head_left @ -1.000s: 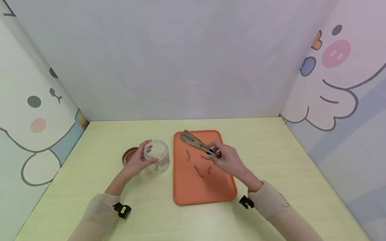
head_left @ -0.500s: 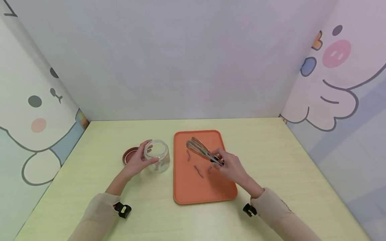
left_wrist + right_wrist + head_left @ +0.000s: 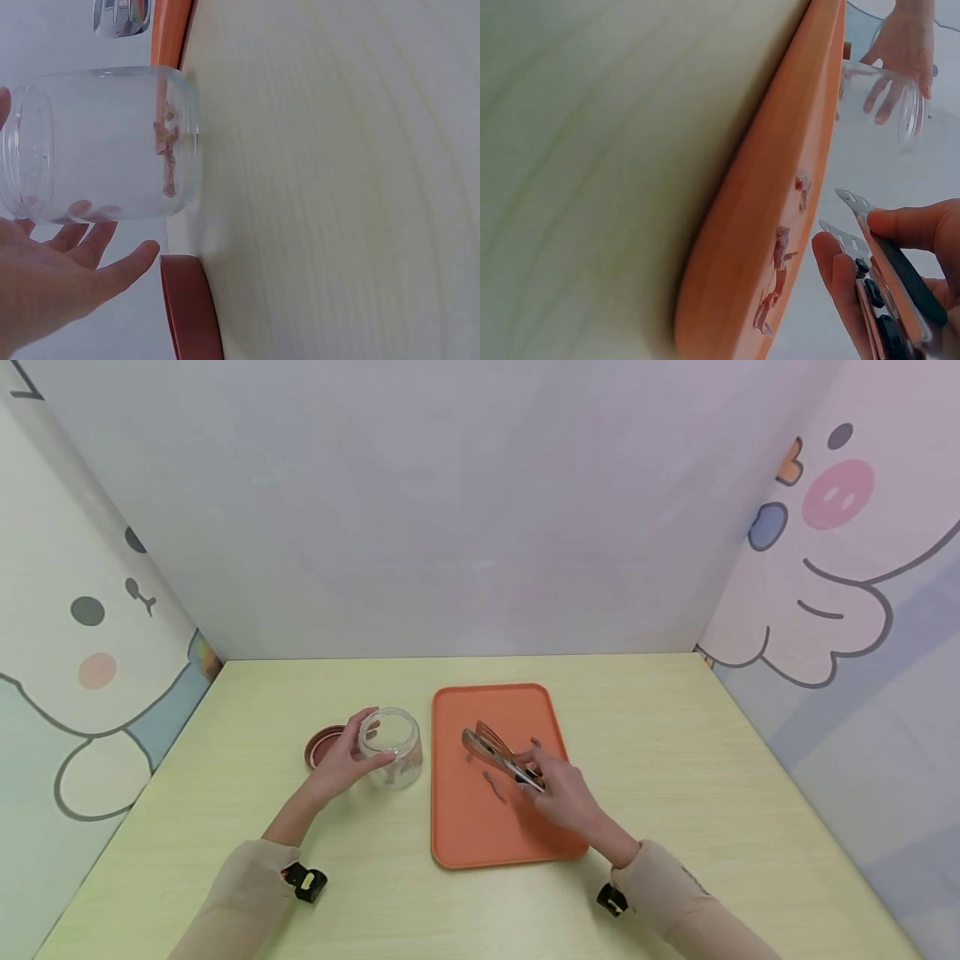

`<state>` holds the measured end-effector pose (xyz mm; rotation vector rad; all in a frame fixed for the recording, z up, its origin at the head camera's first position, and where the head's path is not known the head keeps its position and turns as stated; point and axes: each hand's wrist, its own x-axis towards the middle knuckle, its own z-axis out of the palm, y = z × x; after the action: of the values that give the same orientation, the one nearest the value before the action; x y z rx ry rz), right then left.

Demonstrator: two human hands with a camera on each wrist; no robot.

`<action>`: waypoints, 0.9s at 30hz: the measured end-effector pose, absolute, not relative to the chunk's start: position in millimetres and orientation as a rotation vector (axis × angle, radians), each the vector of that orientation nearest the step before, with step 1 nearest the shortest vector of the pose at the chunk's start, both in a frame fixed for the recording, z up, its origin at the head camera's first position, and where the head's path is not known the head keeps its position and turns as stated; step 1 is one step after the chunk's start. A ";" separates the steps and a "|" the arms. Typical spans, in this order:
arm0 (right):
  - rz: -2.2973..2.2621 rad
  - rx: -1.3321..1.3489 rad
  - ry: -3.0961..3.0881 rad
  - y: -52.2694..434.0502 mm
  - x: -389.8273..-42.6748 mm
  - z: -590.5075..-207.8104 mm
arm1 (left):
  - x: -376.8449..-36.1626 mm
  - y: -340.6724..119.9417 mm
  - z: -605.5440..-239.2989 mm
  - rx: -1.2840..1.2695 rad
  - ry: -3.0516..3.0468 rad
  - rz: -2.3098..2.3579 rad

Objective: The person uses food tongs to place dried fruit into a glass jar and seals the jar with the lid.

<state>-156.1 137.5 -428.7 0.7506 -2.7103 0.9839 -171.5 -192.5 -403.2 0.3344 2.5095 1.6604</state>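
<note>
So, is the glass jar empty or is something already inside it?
Not empty: the glass jar holds a few reddish-brown strips at its bottom. Its lid lies beside it.

Beige sleeves (image 3: 247,881) on 2 arms, black wrist clips (image 3: 306,882) at cuffs.

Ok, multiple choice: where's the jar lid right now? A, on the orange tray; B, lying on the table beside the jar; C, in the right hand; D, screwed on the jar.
B: the reddish lid lies flat on the table just left of the open glass jar, which the left hand holds.
</note>
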 end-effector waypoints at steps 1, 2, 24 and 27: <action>0.972 0.755 -2.711 136.9 -155.8 -429.3 | -173.5 -193.8 -406.9 0.335 2.504 1.665; 0.953 0.757 -2.710 136.6 -155.7 -430.1 | -175.5 -195.1 -410.6 0.336 2.504 1.666; 0.809 0.841 -2.667 129.2 -155.2 -435.9 | -170.9 -191.9 -402.7 0.331 2.492 1.679; 0.803 0.866 -2.661 129.3 -155.8 -434.8 | -175.9 -195.6 -413.2 0.339 2.490 1.684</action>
<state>-155.8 129.3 -434.8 0.8657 -2.6611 0.8034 -175.9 -195.6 -413.2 0.3390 2.4901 1.6837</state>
